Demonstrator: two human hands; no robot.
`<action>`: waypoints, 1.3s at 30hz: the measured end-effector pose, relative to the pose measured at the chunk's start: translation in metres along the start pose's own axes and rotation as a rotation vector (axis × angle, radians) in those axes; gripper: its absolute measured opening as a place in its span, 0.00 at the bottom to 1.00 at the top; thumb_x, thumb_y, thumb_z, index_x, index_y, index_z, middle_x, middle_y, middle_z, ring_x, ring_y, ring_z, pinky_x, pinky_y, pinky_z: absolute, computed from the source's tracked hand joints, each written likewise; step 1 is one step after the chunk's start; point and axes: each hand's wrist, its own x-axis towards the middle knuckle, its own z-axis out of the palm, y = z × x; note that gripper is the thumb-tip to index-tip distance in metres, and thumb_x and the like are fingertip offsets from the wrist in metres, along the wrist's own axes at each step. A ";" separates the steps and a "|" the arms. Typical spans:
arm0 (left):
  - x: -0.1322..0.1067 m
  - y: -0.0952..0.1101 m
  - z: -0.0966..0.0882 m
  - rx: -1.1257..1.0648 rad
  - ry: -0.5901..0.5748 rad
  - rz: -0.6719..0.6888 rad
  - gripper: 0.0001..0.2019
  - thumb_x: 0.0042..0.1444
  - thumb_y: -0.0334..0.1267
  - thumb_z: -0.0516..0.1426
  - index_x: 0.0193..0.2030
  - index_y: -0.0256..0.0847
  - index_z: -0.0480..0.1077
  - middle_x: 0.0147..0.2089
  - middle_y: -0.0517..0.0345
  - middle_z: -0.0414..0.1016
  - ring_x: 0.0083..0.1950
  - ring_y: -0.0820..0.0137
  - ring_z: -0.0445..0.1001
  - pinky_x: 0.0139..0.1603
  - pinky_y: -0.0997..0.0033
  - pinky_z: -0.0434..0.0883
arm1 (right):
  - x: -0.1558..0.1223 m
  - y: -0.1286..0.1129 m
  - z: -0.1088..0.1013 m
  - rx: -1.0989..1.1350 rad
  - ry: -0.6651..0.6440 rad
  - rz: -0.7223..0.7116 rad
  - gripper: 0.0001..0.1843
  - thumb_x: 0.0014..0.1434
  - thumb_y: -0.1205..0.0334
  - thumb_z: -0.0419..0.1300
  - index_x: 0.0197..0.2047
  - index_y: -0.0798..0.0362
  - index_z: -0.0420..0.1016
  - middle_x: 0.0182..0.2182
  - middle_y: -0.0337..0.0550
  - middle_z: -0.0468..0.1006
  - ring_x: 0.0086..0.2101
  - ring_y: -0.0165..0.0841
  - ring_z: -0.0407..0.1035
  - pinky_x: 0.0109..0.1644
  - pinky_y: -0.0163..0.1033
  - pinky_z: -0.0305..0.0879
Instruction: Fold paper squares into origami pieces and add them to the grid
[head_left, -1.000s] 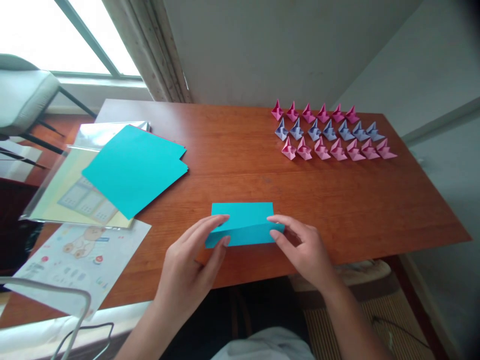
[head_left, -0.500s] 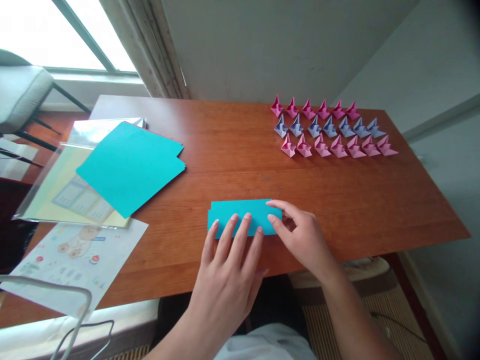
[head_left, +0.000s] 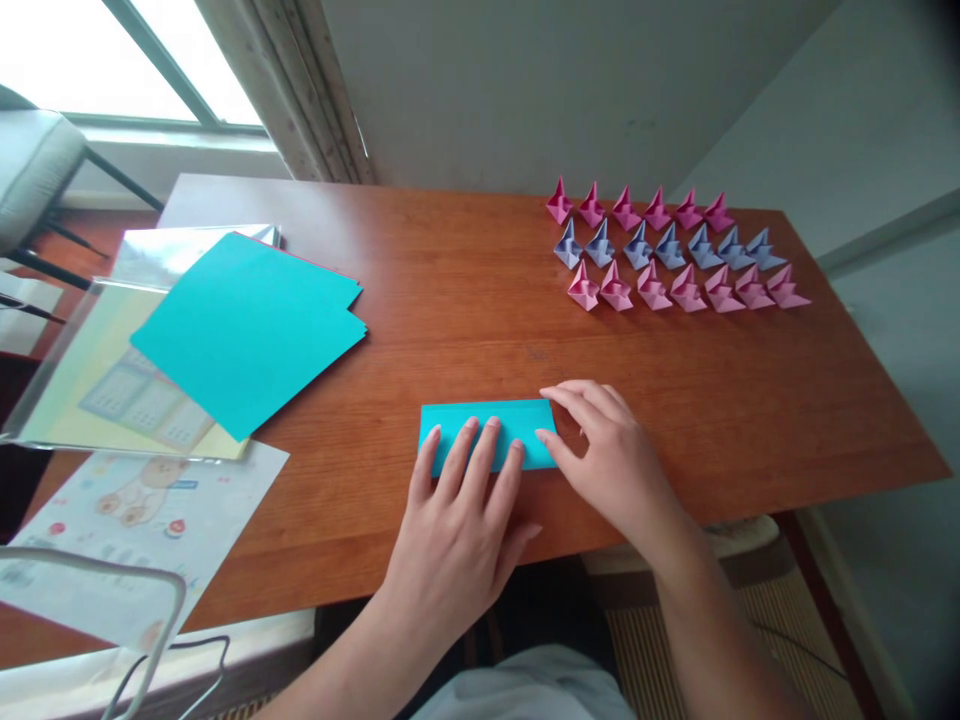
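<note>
A turquoise sheet of paper (head_left: 450, 418), folded into a long narrow strip, lies on the table near its front edge. My left hand (head_left: 457, 530) rests flat on the strip, its spread fingertips pressing the lower half. At the strip's right end is my right hand (head_left: 611, 450). Its thumb touches the paper's right edge, the index fingertip is by the upper right corner, and a gap shows between them. The left ends of the paper's layers lie nearly even, and a thin line of a layer shows along the top edge.
Turquoise sheets (head_left: 247, 330) lie at the left on a clear plastic packet (head_left: 60, 390), above a printed sheet (head_left: 225, 510). Folded paper pieces in dark pink (head_left: 626, 210), lilac (head_left: 637, 247) and light pink (head_left: 686, 292) stand in rows at the back right. A white bent tube (head_left: 97, 565) crosses the lower left.
The strip's layers, stepped at the left end before, now line up there. My right fingers have shifted slightly right to the paper's edge. The whole view has moved a little.
</note>
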 end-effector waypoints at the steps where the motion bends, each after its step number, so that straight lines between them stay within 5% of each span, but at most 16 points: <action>1: 0.000 0.000 0.000 -0.002 -0.004 -0.001 0.28 0.68 0.50 0.54 0.68 0.36 0.67 0.72 0.38 0.65 0.72 0.44 0.65 0.72 0.38 0.54 | 0.001 0.000 0.000 -0.014 -0.014 -0.007 0.20 0.64 0.68 0.61 0.58 0.48 0.73 0.52 0.50 0.79 0.53 0.47 0.71 0.58 0.56 0.71; 11: -0.001 0.002 0.004 -0.010 -0.021 -0.024 0.28 0.68 0.50 0.53 0.69 0.37 0.67 0.74 0.40 0.63 0.73 0.45 0.63 0.73 0.37 0.53 | 0.016 -0.006 -0.001 -0.136 -0.136 -0.033 0.19 0.60 0.66 0.67 0.54 0.50 0.74 0.45 0.51 0.78 0.47 0.49 0.70 0.52 0.56 0.72; 16: 0.000 0.002 0.004 -0.022 -0.017 -0.029 0.27 0.68 0.49 0.54 0.69 0.37 0.66 0.74 0.40 0.63 0.73 0.44 0.63 0.73 0.37 0.54 | 0.019 -0.001 -0.002 -0.015 -0.117 0.045 0.07 0.58 0.67 0.67 0.38 0.49 0.73 0.39 0.45 0.76 0.43 0.43 0.70 0.48 0.50 0.71; 20: -0.001 0.002 0.000 -0.085 0.006 -0.046 0.27 0.67 0.48 0.55 0.68 0.37 0.66 0.73 0.40 0.64 0.73 0.44 0.64 0.73 0.38 0.56 | 0.012 0.001 -0.002 0.191 -0.069 0.168 0.04 0.62 0.68 0.62 0.37 0.49 0.75 0.35 0.41 0.79 0.35 0.36 0.73 0.40 0.41 0.71; 25: 0.001 -0.011 -0.014 -0.266 0.171 -0.107 0.26 0.65 0.42 0.59 0.67 0.38 0.64 0.70 0.40 0.68 0.72 0.51 0.66 0.73 0.44 0.60 | 0.000 0.000 -0.004 0.450 -0.016 0.282 0.03 0.64 0.61 0.64 0.38 0.49 0.79 0.33 0.39 0.81 0.33 0.33 0.75 0.35 0.37 0.71; 29: 0.007 -0.033 -0.023 -0.419 0.355 -0.333 0.32 0.62 0.39 0.63 0.71 0.44 0.60 0.74 0.42 0.62 0.75 0.52 0.61 0.71 0.47 0.65 | -0.007 0.000 -0.011 0.549 0.050 0.272 0.04 0.63 0.58 0.66 0.38 0.48 0.80 0.34 0.39 0.82 0.34 0.34 0.76 0.38 0.37 0.73; 35: 0.016 -0.060 -0.024 -0.998 0.217 -0.442 0.40 0.60 0.41 0.65 0.75 0.51 0.51 0.74 0.44 0.62 0.70 0.55 0.69 0.62 0.58 0.75 | -0.012 0.001 -0.026 0.567 0.118 0.175 0.01 0.62 0.59 0.68 0.37 0.45 0.81 0.34 0.39 0.82 0.35 0.34 0.76 0.39 0.38 0.75; 39: 0.024 -0.064 -0.026 -1.256 0.110 -0.511 0.36 0.53 0.43 0.69 0.67 0.44 0.65 0.54 0.47 0.81 0.51 0.60 0.81 0.42 0.70 0.79 | -0.011 0.000 -0.032 0.570 0.165 0.144 0.01 0.61 0.61 0.69 0.38 0.45 0.82 0.34 0.38 0.83 0.35 0.33 0.77 0.38 0.36 0.75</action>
